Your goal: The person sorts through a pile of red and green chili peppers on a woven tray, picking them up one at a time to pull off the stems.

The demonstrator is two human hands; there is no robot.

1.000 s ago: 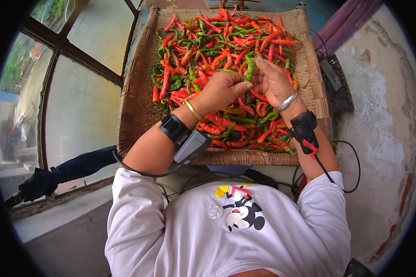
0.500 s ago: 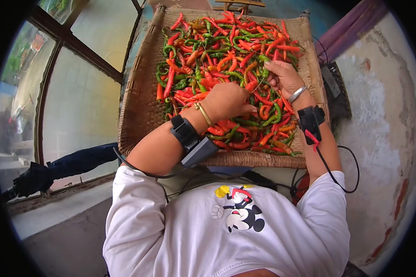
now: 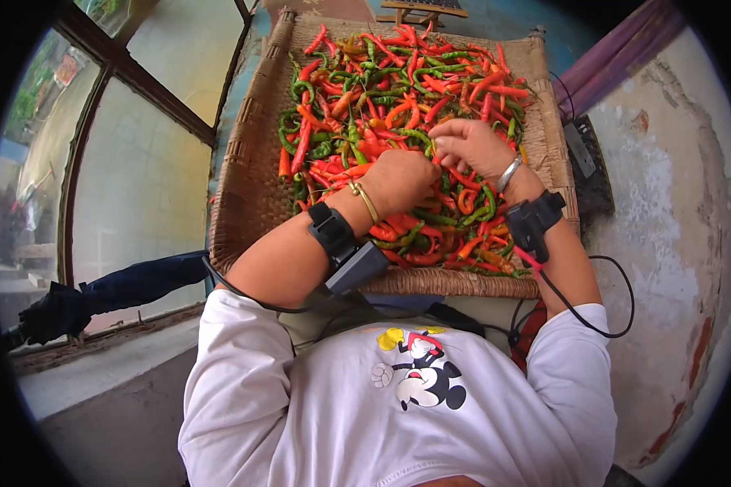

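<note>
Red, green and orange chili peppers point(image 3: 333, 89) lie heaped over a woven tray point(image 3: 248, 191). Above the middle of the heap, my left hand point(image 3: 400, 180) is curled closed, knuckles up. Its fingertips are turned away from view, so whatever they grip stays hidden. Close on its right is my right hand point(image 3: 477, 150), with thumb and fingers bent together in a pinch beside the left hand's fingers. I cannot make out what is between them. Chili peppers lie beneath and around both hands.
A framed window point(image 3: 138, 162) and a folded dark umbrella point(image 3: 130, 292) are on the left. The tray's near rim point(image 3: 455, 281) runs in front of my body. A worn wall point(image 3: 666, 243) and a dark object point(image 3: 589, 162) stand right. A cable point(image 3: 629, 288) hangs from my right wrist.
My right hand has moved left and slightly down to meet my left hand. The green chili pepper seen at its fingers before is no longer visible there. My left hand has barely moved.
</note>
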